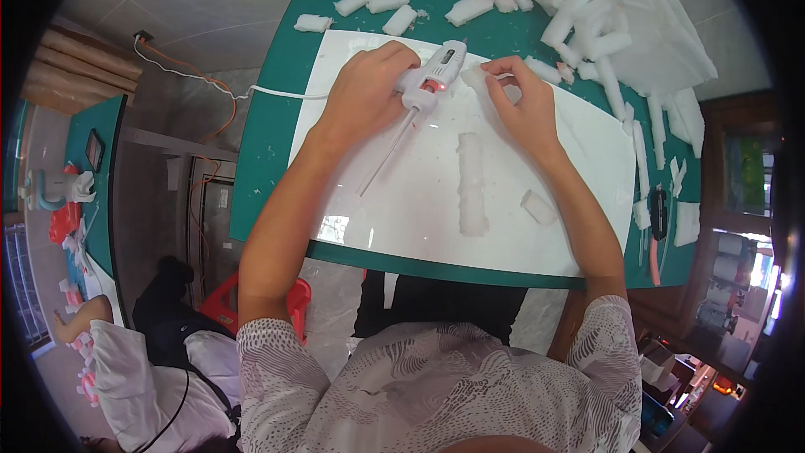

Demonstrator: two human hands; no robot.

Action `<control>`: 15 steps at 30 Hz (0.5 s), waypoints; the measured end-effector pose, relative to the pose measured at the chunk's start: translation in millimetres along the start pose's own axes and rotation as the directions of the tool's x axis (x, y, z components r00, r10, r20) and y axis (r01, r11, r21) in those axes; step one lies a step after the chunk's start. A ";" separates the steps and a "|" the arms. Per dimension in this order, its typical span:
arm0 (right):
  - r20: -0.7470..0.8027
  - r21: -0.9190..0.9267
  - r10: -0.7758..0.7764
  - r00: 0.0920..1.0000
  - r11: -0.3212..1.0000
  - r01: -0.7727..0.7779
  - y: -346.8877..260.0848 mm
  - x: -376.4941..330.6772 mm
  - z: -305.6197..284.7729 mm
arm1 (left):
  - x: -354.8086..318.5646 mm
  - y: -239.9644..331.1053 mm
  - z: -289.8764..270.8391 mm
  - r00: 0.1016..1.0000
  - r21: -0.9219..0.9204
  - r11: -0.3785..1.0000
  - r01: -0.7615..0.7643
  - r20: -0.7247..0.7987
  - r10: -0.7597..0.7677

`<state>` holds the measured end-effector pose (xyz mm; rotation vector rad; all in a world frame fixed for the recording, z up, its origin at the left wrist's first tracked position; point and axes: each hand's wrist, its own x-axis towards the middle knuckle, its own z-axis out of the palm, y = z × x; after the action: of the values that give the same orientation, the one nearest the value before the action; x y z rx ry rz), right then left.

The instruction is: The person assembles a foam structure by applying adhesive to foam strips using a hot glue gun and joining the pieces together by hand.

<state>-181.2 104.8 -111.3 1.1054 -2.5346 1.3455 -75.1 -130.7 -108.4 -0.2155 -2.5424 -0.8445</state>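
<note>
Gluing foam: left hand point(365, 92) clenched round the white glue gun point(432, 75), nozzle aimed at the small foam piece point(478, 77) pinched in right hand point(521, 101), both over the white board point(419, 193) on the green surface point(268, 117). Best to keep fingertips back from the hot tip and lay a thin bead. Long foam strip point(472, 184) and short block point(538, 206) lie nearby.

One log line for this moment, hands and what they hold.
left hand: grips glue gun | right hand: pinches foam piece at nozzle | white board: foam strip, small block
</note>
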 end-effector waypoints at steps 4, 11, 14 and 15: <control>0.000 -0.021 -0.057 0.998 0.998 0.057 -1.4 0.1 -0.7 | 1.4 -0.3 -1.2 1.000 -0.023 1.000 0.001 0.014 -0.001; -0.196 -0.015 -0.197 0.960 0.980 0.198 2.7 -6.4 -7.1 | 5.1 6.8 -1.7 0.998 -0.010 1.000 -0.022 0.058 0.022; -0.220 -0.026 -0.235 0.947 0.972 0.235 -2.2 -5.2 -14.0 | 5.5 9.9 -1.9 0.998 -0.055 0.998 0.020 0.061 -0.016; -0.139 -0.029 -0.186 0.973 0.983 0.184 -6.3 -5.1 -17.8 | 4.9 9.4 -2.2 0.998 -0.054 0.998 0.028 0.059 -0.025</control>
<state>-178.1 118.7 -97.8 1.1656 -2.2770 1.3035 -76.0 -124.5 -99.6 -0.2271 -2.5829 -0.9317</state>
